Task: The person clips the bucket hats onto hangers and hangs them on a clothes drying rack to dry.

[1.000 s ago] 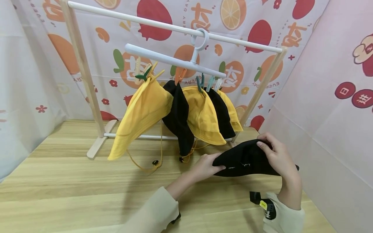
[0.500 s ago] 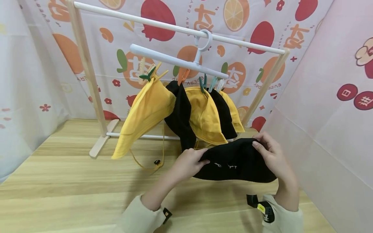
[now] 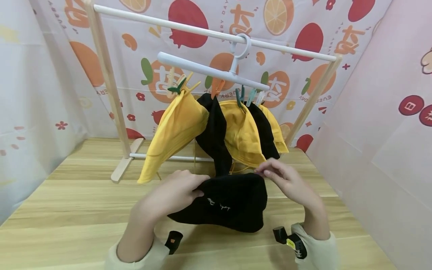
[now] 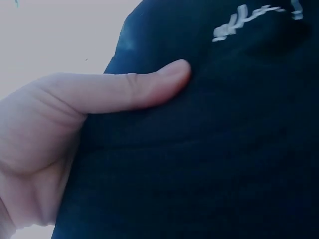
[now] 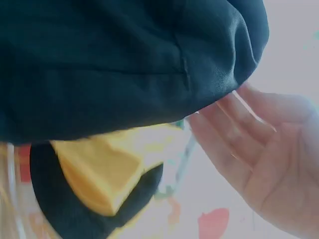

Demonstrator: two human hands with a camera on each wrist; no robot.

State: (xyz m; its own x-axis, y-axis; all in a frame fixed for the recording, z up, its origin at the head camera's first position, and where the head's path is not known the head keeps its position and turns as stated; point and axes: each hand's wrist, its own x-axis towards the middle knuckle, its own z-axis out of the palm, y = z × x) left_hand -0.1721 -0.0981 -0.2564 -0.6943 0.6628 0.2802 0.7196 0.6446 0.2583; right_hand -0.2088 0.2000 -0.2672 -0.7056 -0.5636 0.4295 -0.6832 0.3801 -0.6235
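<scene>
A black bucket hat (image 3: pixel 229 202) with white embroidered script is held over the table, its edges drooping. My left hand (image 3: pixel 179 189) grips its left side, the thumb (image 4: pixel 149 89) lying flat across the dark cloth in the left wrist view; the other fingers are hidden behind it. At the hat's upper right corner is my right hand (image 3: pixel 287 182), fingers loosely extended. In the right wrist view, those fingers (image 5: pixel 224 129) touch the hat's edge without curling round it. Behind hang yellow bucket hats (image 3: pixel 175 131) and black bucket hats (image 3: pixel 216 131).
A pale blue hanger (image 3: pixel 209 71) hooks over the white rod (image 3: pixel 287 47) of a wooden-legged rack. Coloured clothespins, among them an orange clothespin (image 3: pixel 217 89), clip the hats to it. The wood-grain table (image 3: pixel 77 202) spreads below; fruit-print cloth (image 3: pixel 368 150) walls the back and sides.
Both hands have brought the black hat leftward and nearer. The right hand's grip on its upper edge has loosened, its fingers now at the corner. The camera view has shifted slightly.
</scene>
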